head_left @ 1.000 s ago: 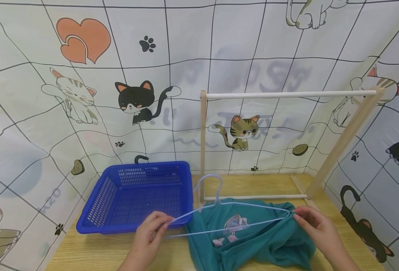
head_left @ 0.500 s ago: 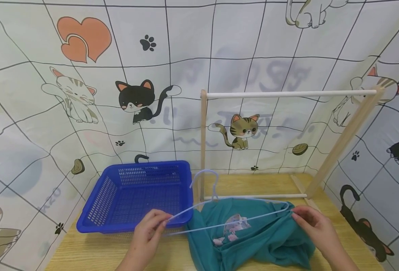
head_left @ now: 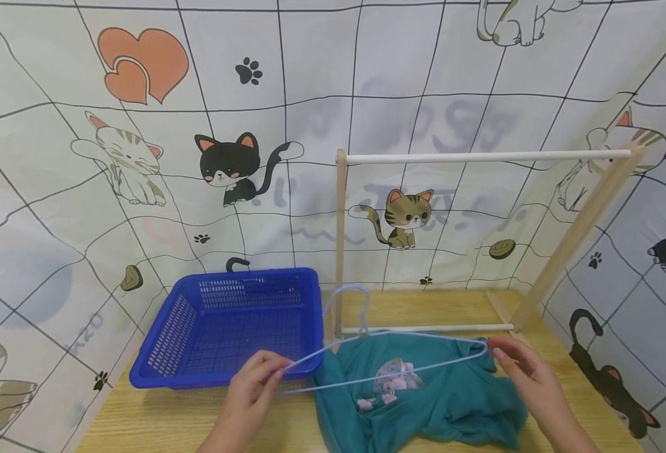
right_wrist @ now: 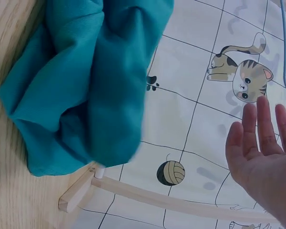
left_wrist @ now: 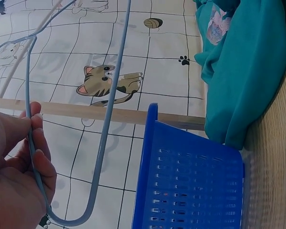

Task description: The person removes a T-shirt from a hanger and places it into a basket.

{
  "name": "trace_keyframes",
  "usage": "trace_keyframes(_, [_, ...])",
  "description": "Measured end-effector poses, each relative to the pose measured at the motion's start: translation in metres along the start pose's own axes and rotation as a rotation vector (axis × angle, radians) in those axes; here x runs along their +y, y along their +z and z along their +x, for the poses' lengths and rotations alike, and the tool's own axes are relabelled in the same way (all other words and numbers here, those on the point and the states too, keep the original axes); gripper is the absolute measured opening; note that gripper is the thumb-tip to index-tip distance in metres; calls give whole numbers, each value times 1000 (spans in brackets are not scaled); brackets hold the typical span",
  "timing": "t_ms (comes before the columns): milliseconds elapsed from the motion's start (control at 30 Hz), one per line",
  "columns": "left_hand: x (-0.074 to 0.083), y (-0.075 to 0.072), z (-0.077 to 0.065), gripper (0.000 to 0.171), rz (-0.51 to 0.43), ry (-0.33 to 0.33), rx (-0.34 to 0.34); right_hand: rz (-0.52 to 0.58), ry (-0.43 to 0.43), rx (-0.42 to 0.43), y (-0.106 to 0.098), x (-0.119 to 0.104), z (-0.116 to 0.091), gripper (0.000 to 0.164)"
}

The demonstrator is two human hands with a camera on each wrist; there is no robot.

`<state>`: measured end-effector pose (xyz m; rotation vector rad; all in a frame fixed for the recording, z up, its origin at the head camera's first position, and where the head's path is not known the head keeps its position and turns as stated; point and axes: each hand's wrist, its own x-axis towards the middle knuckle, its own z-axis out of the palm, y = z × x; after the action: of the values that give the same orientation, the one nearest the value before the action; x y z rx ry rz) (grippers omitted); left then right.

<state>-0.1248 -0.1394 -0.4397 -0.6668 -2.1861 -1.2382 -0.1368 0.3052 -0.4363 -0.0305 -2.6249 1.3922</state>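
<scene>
Left hand (head_left: pixel 251 385) pinching hanger (left_wrist: pixel 108 119), right hand (head_left: pixel 527 377) unclenched nearby

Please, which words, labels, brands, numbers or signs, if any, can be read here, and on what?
None can be read with certainty.
Wall covering: faint, blurred grey marks like letters, unreadable.
Teal garment: print, any text on it too small to read.
Blue basket, hanger: no lettering visible.

Cloth (head_left: pixel 457 402) on table (head_left: pixel 293 425), basket (head_left: pixel 248 333) to its left, rack (head_left: pixel 480 156) behind, hanger (head_left: pixel 363 330) over cloth
</scene>
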Motion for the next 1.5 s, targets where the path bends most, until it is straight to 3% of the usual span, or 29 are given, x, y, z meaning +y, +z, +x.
trace_keyframes(267, [0,6,-1,30,12,46,20,18,-42,-57,0,-7,-2,39])
trace_keyframes(500, [-2,11,-2,29,24,65,18,-104,-122,-48,6,-12,-5,32])
trace_keyframes(767, [3,11,1,23,21,20,-28,-139,-215,-40,12,-16,-10,27])
trace_keyframes(1000, [3,15,1,22,-8,25,-29,-138,-274,-44,15,-17,-12,20])
trace_keyframes(1200, [6,17,2,22,-11,11,-26,-48,-214,-88,11,-16,-15,21])
trace_keyframes(1267, [7,18,3,22,-13,16,-27,-36,-154,-97,7,-16,-15,24])
trace_keyframes(1433, [6,23,7,21,-38,33,-58,-48,-47,-69,-2,-18,-17,31])
trace_keyframes(1500, [6,25,9,21,-49,46,-71,-43,-41,-43,-6,-18,-18,32])
